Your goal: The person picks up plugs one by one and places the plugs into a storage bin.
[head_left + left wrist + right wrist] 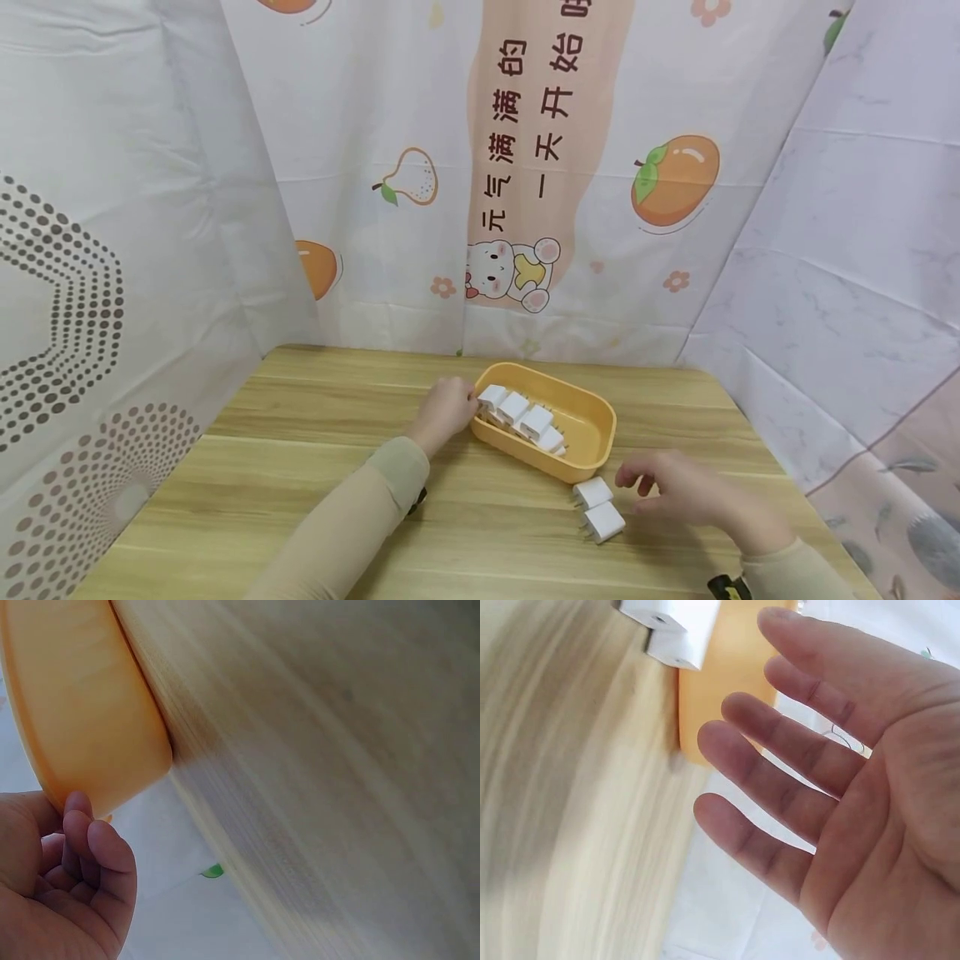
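Note:
A yellow plastic basket (pixel 592 417) stands on the wooden table, with several white charger plugs (pixel 536 422) heaped toward its left side. My left hand (pixel 448 407) pinches the basket's left rim between thumb and fingers, and the left wrist view shows the fingertips (pixel 78 802) right at that rim. Two more white charger plugs (pixel 603 521) lie side by side on the table just in front of the basket's near right corner, prongs facing left. My right hand (pixel 678 490) hovers right of them, fingers relaxed and apart, holding nothing.
The wooden table (pixel 300 433) ends at a hanging white curtain (pixel 360 258) printed with fruit at the back. More cloth hangs along the left (pixel 187 208) and right (pixel 847 250) sides.

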Available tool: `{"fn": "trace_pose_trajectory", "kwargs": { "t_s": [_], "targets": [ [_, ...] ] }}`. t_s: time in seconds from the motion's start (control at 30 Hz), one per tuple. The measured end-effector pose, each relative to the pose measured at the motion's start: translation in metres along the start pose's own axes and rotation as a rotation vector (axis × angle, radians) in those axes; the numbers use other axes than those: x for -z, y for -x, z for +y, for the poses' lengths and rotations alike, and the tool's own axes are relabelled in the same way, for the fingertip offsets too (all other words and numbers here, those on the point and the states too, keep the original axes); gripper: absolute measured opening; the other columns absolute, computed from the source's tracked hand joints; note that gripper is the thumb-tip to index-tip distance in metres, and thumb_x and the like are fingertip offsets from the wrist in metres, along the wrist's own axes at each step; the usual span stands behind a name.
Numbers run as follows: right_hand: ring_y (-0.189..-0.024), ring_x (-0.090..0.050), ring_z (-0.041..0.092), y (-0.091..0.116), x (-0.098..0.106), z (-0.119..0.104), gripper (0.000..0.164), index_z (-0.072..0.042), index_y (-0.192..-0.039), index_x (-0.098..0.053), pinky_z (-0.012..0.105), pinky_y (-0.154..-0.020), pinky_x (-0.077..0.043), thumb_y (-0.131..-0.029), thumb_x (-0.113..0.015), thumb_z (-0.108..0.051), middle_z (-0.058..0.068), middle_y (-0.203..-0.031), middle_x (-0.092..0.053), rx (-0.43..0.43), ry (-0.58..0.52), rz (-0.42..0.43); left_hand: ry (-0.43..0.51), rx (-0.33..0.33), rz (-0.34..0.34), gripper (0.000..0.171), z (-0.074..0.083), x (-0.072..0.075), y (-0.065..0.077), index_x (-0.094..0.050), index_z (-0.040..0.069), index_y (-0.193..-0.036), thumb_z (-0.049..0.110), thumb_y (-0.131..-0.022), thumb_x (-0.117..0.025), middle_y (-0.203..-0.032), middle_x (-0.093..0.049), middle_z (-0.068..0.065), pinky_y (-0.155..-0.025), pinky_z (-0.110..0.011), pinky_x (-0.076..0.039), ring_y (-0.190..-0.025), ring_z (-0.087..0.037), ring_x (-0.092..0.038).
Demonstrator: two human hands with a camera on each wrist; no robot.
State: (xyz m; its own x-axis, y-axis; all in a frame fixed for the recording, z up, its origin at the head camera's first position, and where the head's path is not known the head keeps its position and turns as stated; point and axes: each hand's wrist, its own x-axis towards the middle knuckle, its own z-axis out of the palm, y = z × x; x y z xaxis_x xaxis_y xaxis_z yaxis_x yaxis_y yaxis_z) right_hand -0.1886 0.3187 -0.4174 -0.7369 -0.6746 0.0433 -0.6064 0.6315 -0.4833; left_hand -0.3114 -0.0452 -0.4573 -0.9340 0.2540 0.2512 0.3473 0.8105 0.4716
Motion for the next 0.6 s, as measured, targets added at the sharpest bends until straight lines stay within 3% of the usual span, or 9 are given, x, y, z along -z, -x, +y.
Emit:
{"fn": "trace_pose_trajectory", "kwargs": {
  "t_s": [0.23,0.6],
  "targets": [
    [-0.078,-0.06,0.005,-0.004,-0.016,-0.006,0.029,-0.014,-0.102,-0.072,0.029,-0.067,-0.053,-0.077,-0.084,-0.011,-0.007,-0.101,-0.066,0.067,0.058,-0.014,-0.014,-0.013,0.003,0.037,0.0,0.0,0.001,-0.048,0.011,-0.06,0.005,-0.094,-0.062,-0.055,-0.044,0.004,-0.045,-0.022,-0.035,-0.048,-0.008,-0.04],
    [-0.079,-0.056,0.004,-0.008,-0.03,-0.01,0.03,-0.02,-0.101,-0.072,0.024,-0.066,-0.048,-0.074,-0.084,-0.012,-0.014,-0.094,-0.057,0.012,0.063,-0.042,-0.012,-0.024,0.022,0.036,-0.002,-0.002,0.0,-0.053,0.014,-0.059,0.004,-0.092,-0.062,-0.055,-0.049,0.004,-0.043,-0.021,-0.037,-0.046,-0.007,-0.042]
  ]
}}
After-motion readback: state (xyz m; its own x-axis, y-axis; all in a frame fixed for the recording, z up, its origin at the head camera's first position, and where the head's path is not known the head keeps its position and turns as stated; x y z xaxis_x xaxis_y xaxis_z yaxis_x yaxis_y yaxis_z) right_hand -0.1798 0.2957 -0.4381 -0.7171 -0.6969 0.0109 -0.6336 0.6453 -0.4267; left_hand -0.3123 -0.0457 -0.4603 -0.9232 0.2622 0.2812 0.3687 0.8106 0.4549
